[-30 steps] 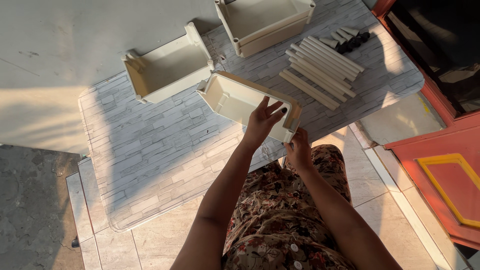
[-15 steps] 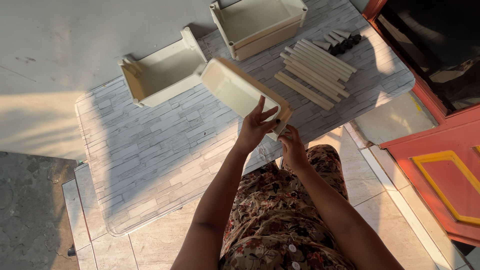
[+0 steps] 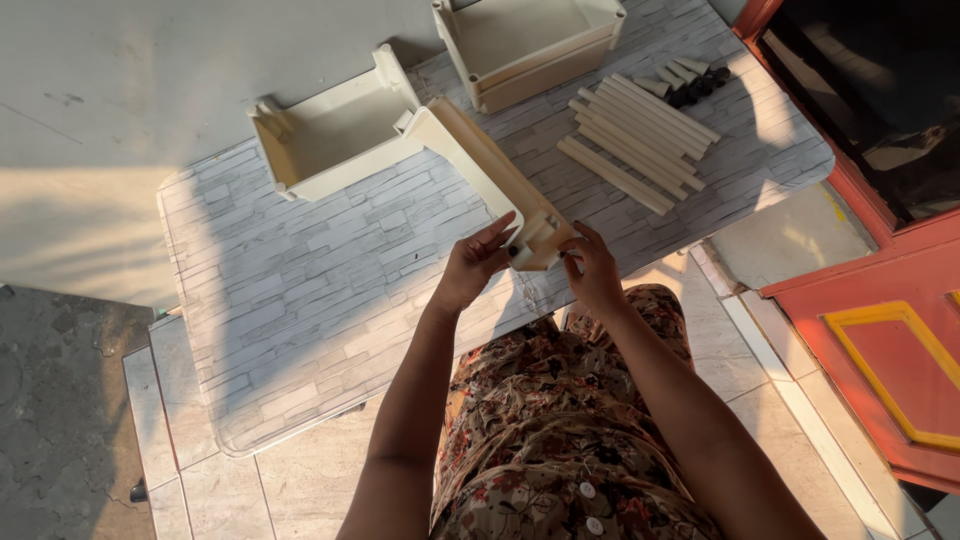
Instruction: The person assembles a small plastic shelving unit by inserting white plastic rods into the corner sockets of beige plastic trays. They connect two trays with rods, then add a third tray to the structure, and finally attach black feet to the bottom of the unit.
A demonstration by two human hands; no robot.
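Note:
I hold a cream plastic tray (image 3: pixel 480 165) tipped up on edge above a mat printed with grey bricks (image 3: pixel 300 290). My left hand (image 3: pixel 470 265) grips the tray's near corner from the left side. My right hand (image 3: pixel 592 268) pinches the same corner from the right, fingertips at the corner post. The tray's far end reaches toward another cream tray (image 3: pixel 335 130) lying on the mat.
A third cream tray (image 3: pixel 530 40) sits at the mat's far edge. Several cream tubes (image 3: pixel 635 140) lie in a row to the right, with small dark and pale caps (image 3: pixel 690 82) beyond them. A red door frame (image 3: pixel 880 330) borders the tiled floor at right.
The tray in my hands has turned from lying open side up to standing on its edge. Both hands shifted to its near corner.

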